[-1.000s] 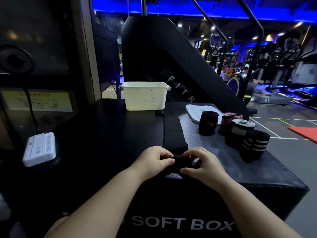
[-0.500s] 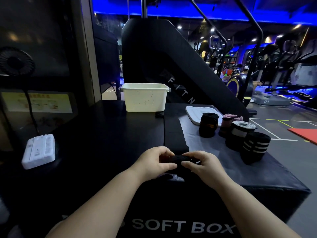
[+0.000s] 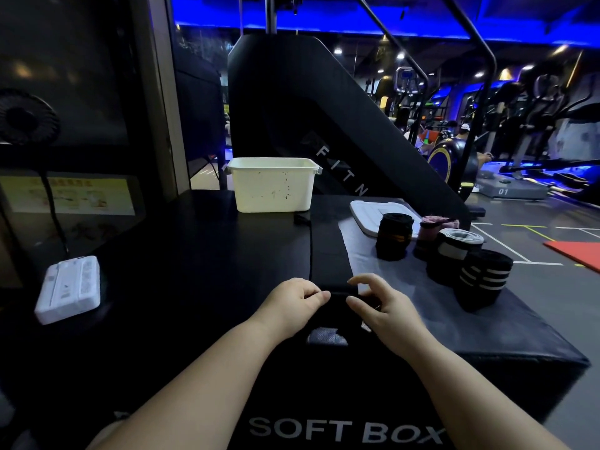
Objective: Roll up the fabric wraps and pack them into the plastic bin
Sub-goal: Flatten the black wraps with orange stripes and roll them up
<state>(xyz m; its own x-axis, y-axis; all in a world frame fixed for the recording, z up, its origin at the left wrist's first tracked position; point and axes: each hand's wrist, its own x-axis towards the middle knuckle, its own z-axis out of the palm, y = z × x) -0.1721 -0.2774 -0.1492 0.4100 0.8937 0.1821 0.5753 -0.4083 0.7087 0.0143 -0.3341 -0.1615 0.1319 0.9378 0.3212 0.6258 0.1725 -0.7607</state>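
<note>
A black fabric wrap lies stretched along the black soft box toward the white plastic bin at the back. Its near end is wound into a small roll between my hands. My left hand grips the roll's left side with curled fingers. My right hand holds the right side with thumb and lower fingers, the index finger lifted. A grey hook-and-loop patch shows just below the roll. Several finished rolls stand at the right: a black one, a pink one, a white-topped one, a striped one.
The bin's white lid lies behind the finished rolls. A white power strip rests at the left, with a small fan above it. A black stair machine rises behind the bin. The soft box drops off at the right edge.
The roll has advanced a little farther up the strip. My right index finger has lifted off the roll, and both hands shifted slightly forward.
</note>
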